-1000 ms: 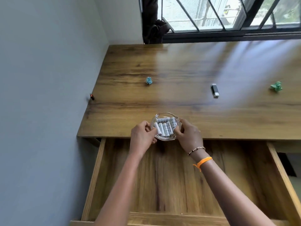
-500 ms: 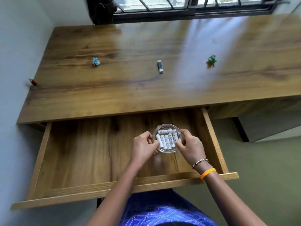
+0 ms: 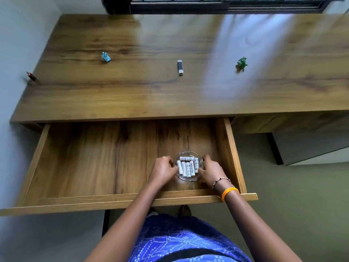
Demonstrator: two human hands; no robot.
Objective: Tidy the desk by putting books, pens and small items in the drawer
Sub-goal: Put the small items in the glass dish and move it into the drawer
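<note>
Head view: both hands (image 3: 164,170) (image 3: 211,172) clamp the battery dish (image 3: 188,166) in the drawer (image 3: 105,163); USB stick (image 3: 180,67), two wrappers (image 3: 106,57) (image 3: 242,63) remain on the surface (image 3: 170,95).

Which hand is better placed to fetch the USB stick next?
Probably either: the USB stick lies about straight ahead of the dish, which left hand and right hand both hold. Slight edge left, it looks marginally nearer.

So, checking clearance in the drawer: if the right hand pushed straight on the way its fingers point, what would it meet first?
The right hand already touches the clear glass dish of white batteries; it would push that first.
</note>
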